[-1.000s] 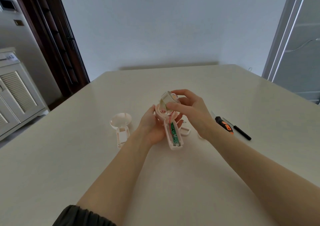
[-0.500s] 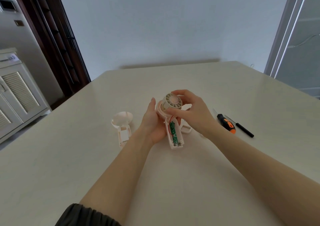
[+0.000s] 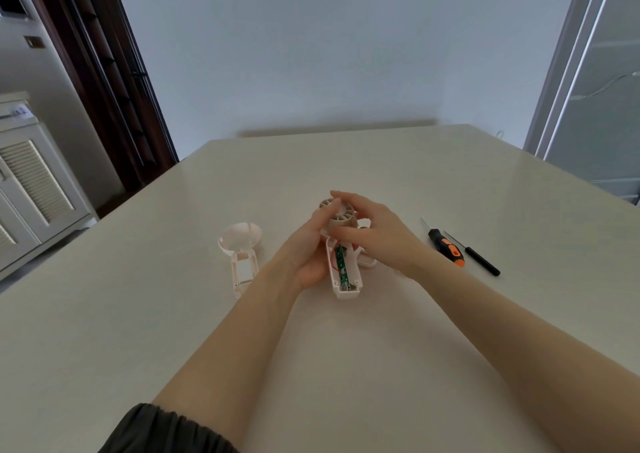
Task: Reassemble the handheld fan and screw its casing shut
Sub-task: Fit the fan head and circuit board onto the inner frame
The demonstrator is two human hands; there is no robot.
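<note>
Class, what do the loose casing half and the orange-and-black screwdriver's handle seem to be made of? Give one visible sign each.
Loose casing half: probably moulded plastic, white, smooth, faintly glossy; thin walls and ribs show.
Orange-and-black screwdriver: handle looks like plastic or rubber, in two colours; the thin shaft looks like metal.

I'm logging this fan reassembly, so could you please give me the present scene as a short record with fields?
stage: fan unit being seated in the open casing; casing not yet closed
left hand: cradles the open casing half from its left side
right hand: fingers on the fan unit at the casing's head
circuit board: exposed in the handle, red wire beside it
other casing half: lying on the table, left of the hands
orange-and-black screwdriver: on the table, right of the hands, untouched
black screwdriver: beside it, untouched
</note>
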